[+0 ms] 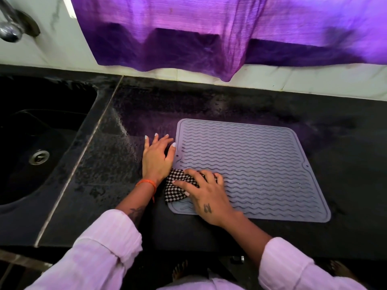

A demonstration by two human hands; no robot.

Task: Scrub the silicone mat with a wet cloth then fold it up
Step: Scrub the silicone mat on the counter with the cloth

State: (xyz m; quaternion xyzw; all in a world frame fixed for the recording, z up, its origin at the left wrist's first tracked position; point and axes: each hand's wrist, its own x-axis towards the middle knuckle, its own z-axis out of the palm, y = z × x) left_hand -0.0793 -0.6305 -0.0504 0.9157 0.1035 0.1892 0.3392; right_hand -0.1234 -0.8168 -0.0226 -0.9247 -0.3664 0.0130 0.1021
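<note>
- Grey silicone mat [251, 168] lies flat on the black counter [104, 185], right of the sink [41, 132], so its ridges face up for scrubbing.
- Head view: right hand [207, 197] presses the checked cloth [178, 187] onto the mat's 8 o'clock corner, fingers [184, 182] curled over it.
- Left hand [157, 158], at the mat's 9 o'clock edge, rests open and spread, likely bracing the mat against sliding.

Grey mat [251, 164] ribbed with wavy lines; black-and-white checked cloth [178, 185]; black speckled surface [104, 174]; purple curtain [209, 28] far; pale pink sleeves [100, 248].
</note>
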